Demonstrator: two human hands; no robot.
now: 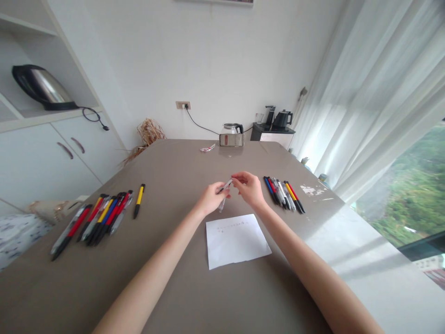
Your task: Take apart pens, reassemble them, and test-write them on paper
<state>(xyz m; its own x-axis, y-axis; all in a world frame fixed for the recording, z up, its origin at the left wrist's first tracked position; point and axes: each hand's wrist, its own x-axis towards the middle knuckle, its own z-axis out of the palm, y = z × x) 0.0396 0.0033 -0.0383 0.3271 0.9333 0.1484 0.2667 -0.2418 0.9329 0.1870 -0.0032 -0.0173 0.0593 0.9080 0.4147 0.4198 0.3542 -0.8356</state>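
Note:
Above the middle of the table, both hands meet at a slim, clear-and-white pen. My left hand is closed around it, with a dark bit showing by the thumb. The fingertips of my right hand pinch its upper end. A clear, shiny piece hangs below the left fingers; whether it is plastic wrapping or part of another pen I cannot tell. Just nearer to me lies a white sheet of paper with a few small handwritten marks along its top.
Several mixed-colour pens lie in a group at the left, with a lone yellow pen beside them. Another pen row is at the right. A crumpled wrapper, a metallic box and a glass pot are at the far edge.

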